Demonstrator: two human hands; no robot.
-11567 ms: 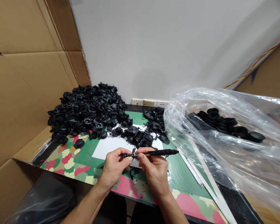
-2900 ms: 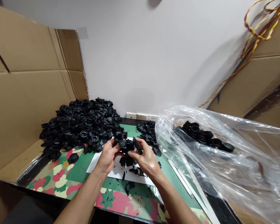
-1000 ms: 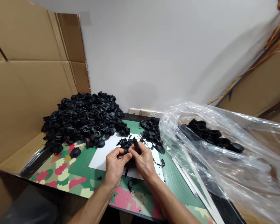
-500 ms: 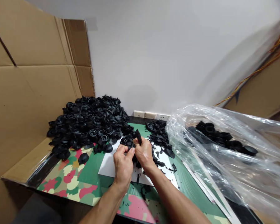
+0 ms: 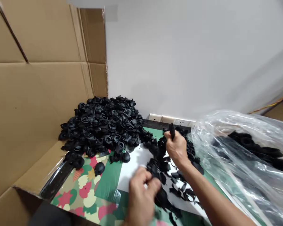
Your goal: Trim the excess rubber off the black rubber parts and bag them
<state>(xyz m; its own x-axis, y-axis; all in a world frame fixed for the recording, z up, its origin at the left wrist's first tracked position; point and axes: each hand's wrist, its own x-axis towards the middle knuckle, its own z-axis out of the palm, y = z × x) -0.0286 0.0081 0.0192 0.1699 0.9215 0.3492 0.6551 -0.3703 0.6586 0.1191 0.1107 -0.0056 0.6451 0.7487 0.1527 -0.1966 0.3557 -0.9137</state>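
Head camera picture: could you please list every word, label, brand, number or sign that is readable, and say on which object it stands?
No text can be read in this picture.
Cardboard walls: plain, no print in view.
Patterned mat: coloured shapes only, no words.
Clear plastic bag: no label visible.
Black tool in the right hand: no marking can be made out.

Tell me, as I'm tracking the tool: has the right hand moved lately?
Yes: right hand, gripping the black tool, went from the white sheet toward the wall sockets.
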